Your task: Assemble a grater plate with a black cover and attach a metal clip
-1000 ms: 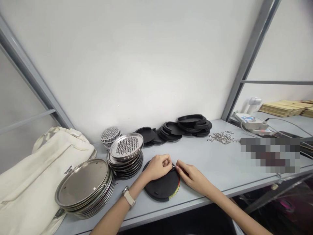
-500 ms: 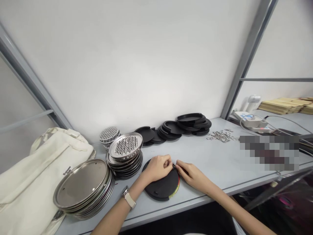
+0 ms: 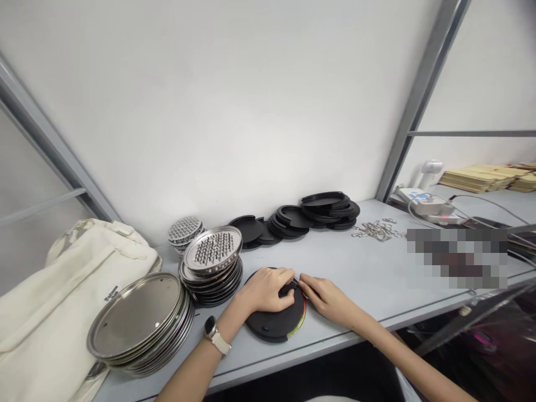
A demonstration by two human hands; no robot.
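At the far left a cream bag (image 3: 75, 290) slumps on the grey table (image 3: 343, 262), beside a stack of round metal plates (image 3: 136, 318). Next come the grater discs (image 3: 213, 251), stacked with the top one tilted, and a smaller pile of perforated discs (image 3: 185, 230) just behind them.

Right of these, the black disc (image 3: 278, 324) lies flat near the table's front edge. Being round, it has no clear long axis; its cut-away side, showing a red, yellow and green rim, faces right and toward the front edge. The left hand (image 3: 266, 290), a watch (image 3: 210, 326) on its wrist, rests over the disc, its thumb and index finger apart, the index tip at a small metal clip (image 3: 295, 281). The clip's visible part slants from upper left to lower right at the disc's right rim. The right hand (image 3: 330, 298) has thumb and index finger pinched on the clip, pointing left.

Behind, overlapping black discs (image 3: 293, 218) run along the wall, then a loose heap of metal clips (image 3: 377, 230). Farther right are a white device (image 3: 425, 202) with cables and wooden pieces (image 3: 473, 177) in stacks.
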